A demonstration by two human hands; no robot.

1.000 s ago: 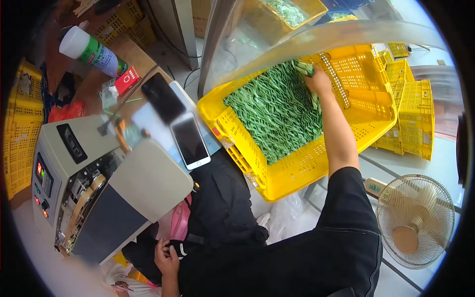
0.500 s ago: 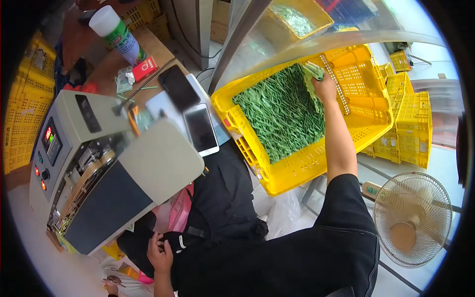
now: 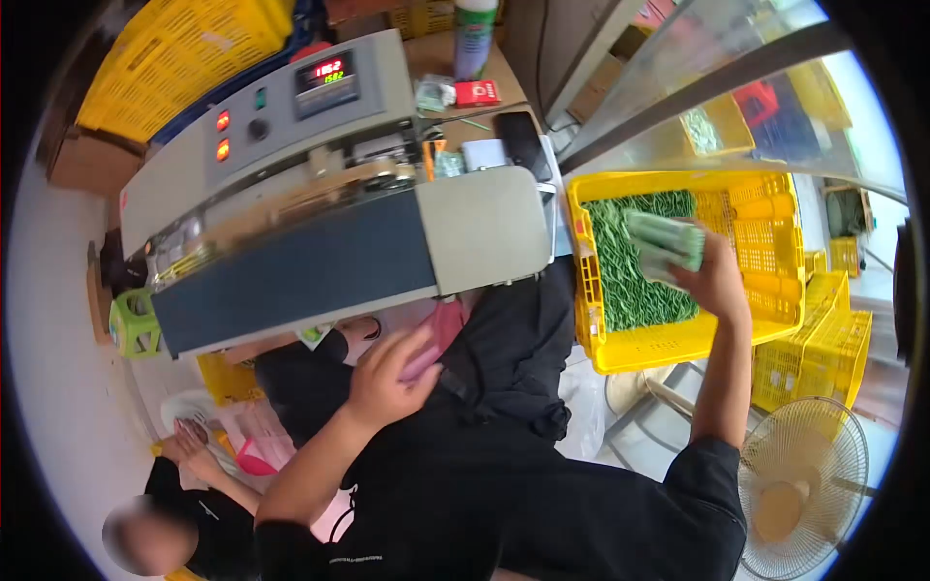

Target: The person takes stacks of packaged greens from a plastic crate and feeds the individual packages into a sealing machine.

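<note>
My right hand (image 3: 715, 279) is closed around a small stack of green sachets (image 3: 666, 242), smeared by motion. It is above the yellow crate (image 3: 630, 360), where rows of thin green sachets (image 3: 620, 290) stand packed on edge. My left hand (image 3: 390, 380) is raised over my lap, in front of the band sealing machine (image 3: 300, 266). Its thumb and fingers are apart, with pink cloth (image 3: 444, 334) showing behind them, and I see nothing held in it. The machine's display (image 3: 327, 79) is lit with red and green digits.
A phone (image 3: 521, 143), a red box (image 3: 477, 93) and a spray can (image 3: 474, 44) are on the table behind the machine. A fan (image 3: 804, 484) stands at the right, near stacked yellow crates (image 3: 819, 339). Another person (image 3: 208, 528) is at lower left.
My view has swung left toward the machine. My right hand has lifted the sachets from the crate's far end and brought them leftward. My left hand has risen from my lap.
</note>
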